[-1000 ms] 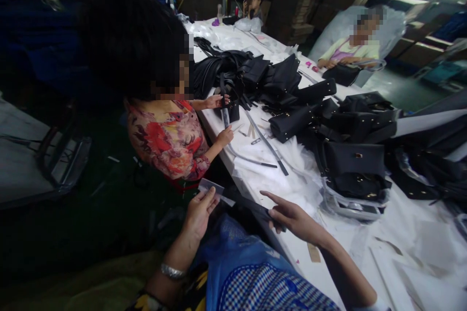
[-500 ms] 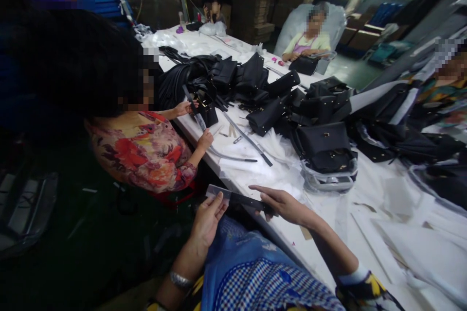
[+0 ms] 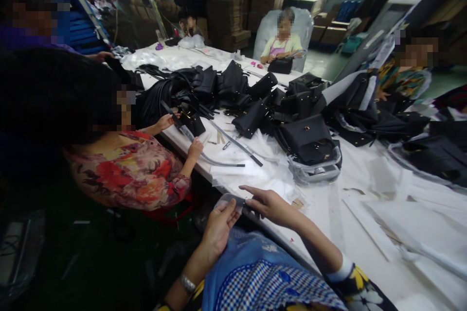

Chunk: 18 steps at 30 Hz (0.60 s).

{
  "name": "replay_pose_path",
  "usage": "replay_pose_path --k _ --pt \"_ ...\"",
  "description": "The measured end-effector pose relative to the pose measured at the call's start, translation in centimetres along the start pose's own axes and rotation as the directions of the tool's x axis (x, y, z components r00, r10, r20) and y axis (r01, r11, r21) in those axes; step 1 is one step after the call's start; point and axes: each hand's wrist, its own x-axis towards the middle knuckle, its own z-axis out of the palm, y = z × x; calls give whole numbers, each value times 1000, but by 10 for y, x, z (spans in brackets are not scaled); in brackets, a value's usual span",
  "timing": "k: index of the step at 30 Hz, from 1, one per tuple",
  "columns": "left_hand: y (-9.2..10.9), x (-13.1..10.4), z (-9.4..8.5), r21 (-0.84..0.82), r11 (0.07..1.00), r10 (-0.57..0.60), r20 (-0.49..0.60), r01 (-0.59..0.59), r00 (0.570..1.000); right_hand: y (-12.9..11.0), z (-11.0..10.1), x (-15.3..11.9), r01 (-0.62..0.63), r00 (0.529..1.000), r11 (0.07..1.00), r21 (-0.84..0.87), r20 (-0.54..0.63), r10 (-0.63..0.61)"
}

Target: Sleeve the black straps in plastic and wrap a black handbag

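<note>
Just in front of the blue apron, my left hand [image 3: 220,226] pinches a dark strap [image 3: 239,202] partly covered by a clear plastic sleeve [image 3: 225,198]. At the strap's other end, my right hand [image 3: 270,206] has its fingers closed round it, with the index finger stretched out to the left. Both hands are close together over the near edge of the white table [image 3: 350,214]. A black bag [image 3: 310,138] partly wrapped in plastic stands beyond my right hand.
At the left a person in a floral top [image 3: 146,170] holds another strap [image 3: 182,129]. Black bags [image 3: 231,80] are heaped across the table. White sheets [image 3: 412,223] lie at the right. More people sit round the table.
My hands have come closer together along the strap, so less of it shows between them. The camera view has shifted right, and the surroundings appear further left.
</note>
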Motion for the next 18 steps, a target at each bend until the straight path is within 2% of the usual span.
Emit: replay_pose_path --k 2,4,8,10,12,15,16,18 --pt "4 1 3 7 999 43 -61 -43 997 7 -13 -13 -20 999 998 66 44 17" --pt "2 1 11 32 998 62 -76 -59 995 15 -25 -24 -15 999 997 77 43 12" --pt "-14 -5 37 95 995 17 57 -22 998 19 -36 -29 75 997 995 62 -6 -75" --pt "-19 -10 51 121 992 23 112 -37 993 20 -43 -28 115 993 987 113 -30 -112" --pt "-17 -16 62 132 988 62 113 -76 992 25 -55 -30 163 985 965 208 -95 -146" --pt "-8 -27 77 174 978 95 109 -113 990 41 -73 -36 280 937 936 214 -274 -217" --pt "-5 -31 83 206 972 90 127 -115 988 47 -76 -36 328 910 931 157 -316 -268" --pt "-2 -42 95 293 950 56 180 -108 982 54 -77 -34 431 852 902 -8 -324 -411"
